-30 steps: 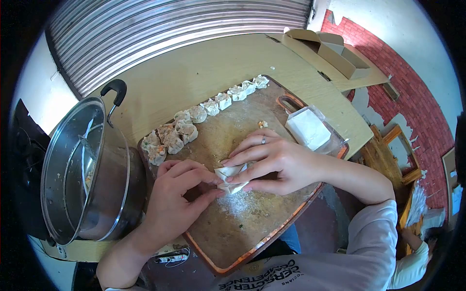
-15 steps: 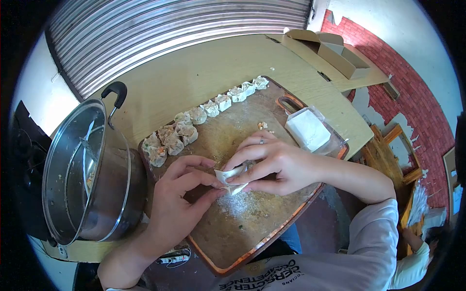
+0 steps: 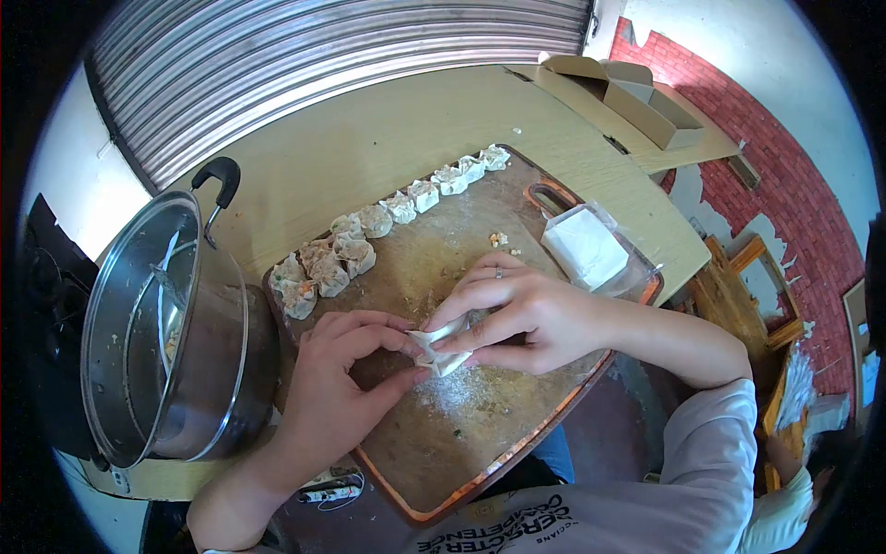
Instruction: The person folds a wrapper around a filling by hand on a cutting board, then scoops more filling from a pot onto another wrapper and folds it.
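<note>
A metal pot (image 3: 208,379) stands just beyond the left forearm, its open mouth turned partly toward the hands, probably so that what is inside stays within reach. Finished-looking dumplings (image 3: 352,251) sit ahead of the left hand and run away along the board's far edge, an arrangement that leaves the middle free for handwork. The left hand (image 3: 323,388) is partly closed, thumb and forefinger pinching the near-left edge of a pale wrapper (image 3: 447,362), its other fingers loosely bent, seemingly to steady that side. The wrapper is between the two hands, low over the board (image 3: 498,434), with a dusting of flour (image 3: 454,395) just nearer the body, likely there against sticking. The right hand (image 3: 526,319) is also partly closed, its fingers and thumb gathered around the other side, seemingly to fold it upward; whether there is filling inside, I cannot tell. Crumbs of filling (image 3: 499,239) lie ahead of the right hand. A white block in clear plastic (image 3: 587,247) rests beyond the right wrist, close yet clear of the fingers.
</note>
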The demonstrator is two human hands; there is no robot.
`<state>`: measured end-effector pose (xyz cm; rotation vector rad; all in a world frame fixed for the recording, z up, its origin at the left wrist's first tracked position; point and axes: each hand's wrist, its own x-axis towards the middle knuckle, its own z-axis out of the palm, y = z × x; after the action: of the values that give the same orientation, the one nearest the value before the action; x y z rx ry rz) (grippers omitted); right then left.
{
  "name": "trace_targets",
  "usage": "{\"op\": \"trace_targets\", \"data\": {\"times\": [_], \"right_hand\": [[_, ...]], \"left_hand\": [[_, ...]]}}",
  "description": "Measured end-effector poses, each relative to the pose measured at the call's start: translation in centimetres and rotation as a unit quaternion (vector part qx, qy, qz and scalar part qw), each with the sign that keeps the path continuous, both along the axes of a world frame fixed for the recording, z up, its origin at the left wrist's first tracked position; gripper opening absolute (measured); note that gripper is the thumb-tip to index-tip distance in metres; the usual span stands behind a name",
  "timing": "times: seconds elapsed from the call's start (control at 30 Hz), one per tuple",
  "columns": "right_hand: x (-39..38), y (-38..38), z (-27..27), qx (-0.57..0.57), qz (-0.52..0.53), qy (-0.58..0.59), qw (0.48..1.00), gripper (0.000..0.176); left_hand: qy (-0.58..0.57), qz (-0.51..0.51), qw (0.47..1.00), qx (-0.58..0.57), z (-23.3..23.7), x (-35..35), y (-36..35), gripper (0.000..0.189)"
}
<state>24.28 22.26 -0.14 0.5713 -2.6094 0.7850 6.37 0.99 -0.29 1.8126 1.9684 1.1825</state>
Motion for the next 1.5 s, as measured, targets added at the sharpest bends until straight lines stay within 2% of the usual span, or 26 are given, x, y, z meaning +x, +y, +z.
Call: {"op": "trace_targets", "data": {"times": [0.2,0.4,0.53,0.6,0.7,0.77,1.13,1.3,1.43,1.5], "right_hand": [[-0.2,-0.1,-0.5,-0.014,0.002,0.029,0.999,0.028],[0.2,-0.4,0.4,0.032,-0.012,0.023,0.999,0.034],[0.0,-0.3,0.3,0.029,-0.006,0.036,0.999,0.034],[0.0,-0.4,0.2,0.032,-0.006,0.037,0.999,0.034],[-0.2,-0.4,-0.1,0.020,0.003,0.035,0.999,0.030],[-0.1,-0.5,-0.2,-0.056,0.006,0.006,0.998,0.030],[-0.4,-0.4,-0.3,-0.056,0.014,0.016,0.998,0.025],[-0.6,-0.3,-0.1,-0.068,0.026,0.011,0.997,0.027],[-0.7,-0.2,-0.2,-0.077,0.038,-0.007,0.996,0.027],[-0.7,-0.2,-0.3,-0.084,0.039,-0.008,0.996,0.026]], "left_hand": [[-0.013,0.000,1.000,-0.008,-0.3,-0.2,0.0,0.029],[-0.065,-0.019,0.998,0.003,0.1,0.1,0.1,0.029],[-0.034,-0.045,0.998,0.029,-0.1,-0.2,0.2,0.032],[-0.121,-0.040,0.992,0.000,0.0,0.0,0.1,0.035],[-0.176,-0.051,0.983,-0.012,-0.1,0.1,0.2,0.038],[-0.171,-0.052,0.984,-0.010,-0.2,0.0,0.2,0.038],[-0.178,-0.049,0.982,0.031,-0.5,0.5,0.3,0.038],[-0.098,-0.039,0.994,0.030,-0.1,0.7,0.0,0.038],[-0.082,-0.049,0.994,0.052,0.0,0.6,0.2,0.040],[-0.039,-0.023,0.996,0.071,0.3,0.5,0.2,0.041]]}}
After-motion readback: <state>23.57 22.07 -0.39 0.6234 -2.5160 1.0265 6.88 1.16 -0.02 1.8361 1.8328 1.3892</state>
